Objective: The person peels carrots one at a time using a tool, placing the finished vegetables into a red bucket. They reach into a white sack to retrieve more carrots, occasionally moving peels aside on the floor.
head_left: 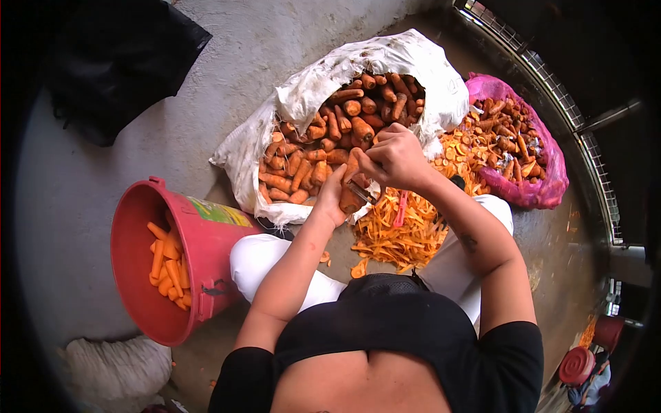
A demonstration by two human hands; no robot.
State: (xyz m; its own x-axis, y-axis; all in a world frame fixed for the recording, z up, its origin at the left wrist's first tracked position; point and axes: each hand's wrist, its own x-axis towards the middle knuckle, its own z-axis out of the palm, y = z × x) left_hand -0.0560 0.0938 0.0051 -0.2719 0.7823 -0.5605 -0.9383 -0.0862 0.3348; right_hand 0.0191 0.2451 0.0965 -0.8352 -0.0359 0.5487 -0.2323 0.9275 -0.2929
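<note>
Midway between an open sack and a floor spread with shavings, two bare hands meet over one carrot [350,202], viewed from my remote post through the head camera. The left hand [331,198] grasps the carrot, fingers wrapped along its side, above the near edge of the white sack [251,155]. The right hand [397,157] is curled tight just beyond, closed, I judge, on the handle of a peeler [362,193]; its metal blade shows against the carrot, but the handle is mostly hidden from me, and I cannot tell how each fingertip sits.

For a clean strip, I would lay the blade flat on the skin and draw it lengthwise in long, even strokes, pressing lightly so that little flesh comes away. I would have the left fingers and thumb sit behind the blade's path and roll the carrot slightly after each pass. A damp carrot could slip, so the grip should be firm without crowding the edge.

Below the hands, peelings [399,244] lie heaped between the knees, a fitting place for strips to drop. Smooth, bright peeled carrots [169,265] rest in the tilted red bucket [224,251] at left, and they set the standard I would match: no dull skin left.
</note>
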